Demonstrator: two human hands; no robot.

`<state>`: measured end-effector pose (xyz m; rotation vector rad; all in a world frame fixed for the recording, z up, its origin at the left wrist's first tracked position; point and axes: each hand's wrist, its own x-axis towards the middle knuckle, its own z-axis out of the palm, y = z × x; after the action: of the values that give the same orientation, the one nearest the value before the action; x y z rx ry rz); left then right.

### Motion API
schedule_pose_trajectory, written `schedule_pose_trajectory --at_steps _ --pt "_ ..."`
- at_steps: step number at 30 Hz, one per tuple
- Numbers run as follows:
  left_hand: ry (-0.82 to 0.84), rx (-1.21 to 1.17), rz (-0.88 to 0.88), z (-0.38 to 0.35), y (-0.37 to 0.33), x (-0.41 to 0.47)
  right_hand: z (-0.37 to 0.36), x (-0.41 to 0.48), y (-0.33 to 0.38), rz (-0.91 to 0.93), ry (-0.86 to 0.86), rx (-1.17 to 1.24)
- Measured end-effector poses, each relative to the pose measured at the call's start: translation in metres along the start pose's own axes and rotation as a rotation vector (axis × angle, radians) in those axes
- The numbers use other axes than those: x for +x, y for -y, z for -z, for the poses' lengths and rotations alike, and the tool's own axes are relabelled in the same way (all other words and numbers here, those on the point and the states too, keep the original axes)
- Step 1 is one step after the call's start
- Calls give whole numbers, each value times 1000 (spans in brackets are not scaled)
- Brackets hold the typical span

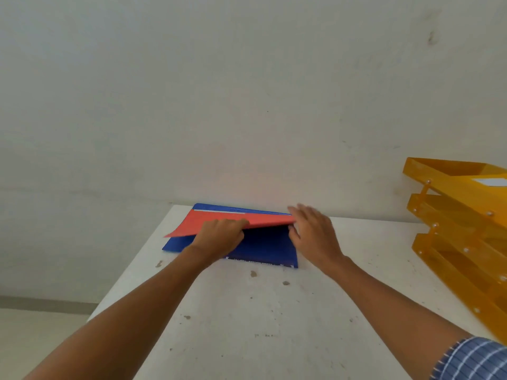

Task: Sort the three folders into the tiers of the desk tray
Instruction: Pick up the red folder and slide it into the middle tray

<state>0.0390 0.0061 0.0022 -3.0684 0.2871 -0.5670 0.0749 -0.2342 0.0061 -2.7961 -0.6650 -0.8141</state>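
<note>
A red folder lies on top of a blue folder at the far side of the white table, against the wall. My left hand grips the red folder's near edge and holds it lifted off the blue one. My right hand rests at the red folder's right corner, fingers spread over it and thumb under the edge. The yellow three-tier desk tray stands at the right; a yellow folder with a white label lies in its top tier. The two lower tiers look empty.
A plain wall rises right behind the table. The table's left edge drops to the floor. Small dark stains dot the tabletop. My right sleeve is blue checked cloth.
</note>
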Motion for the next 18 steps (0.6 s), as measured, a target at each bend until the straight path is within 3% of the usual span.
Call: schedule_pose_trajectory --at_steps 7,13,18 --pt "-206 -177 60 76 -11 28 54 12 -12 -215 -186 402" --pt "-306 -549 133 128 -36 42 55 1 -16 -229 22 548" --pt "-292 -962 177 139 -60 48 63 -9 -21 -330 28 761"
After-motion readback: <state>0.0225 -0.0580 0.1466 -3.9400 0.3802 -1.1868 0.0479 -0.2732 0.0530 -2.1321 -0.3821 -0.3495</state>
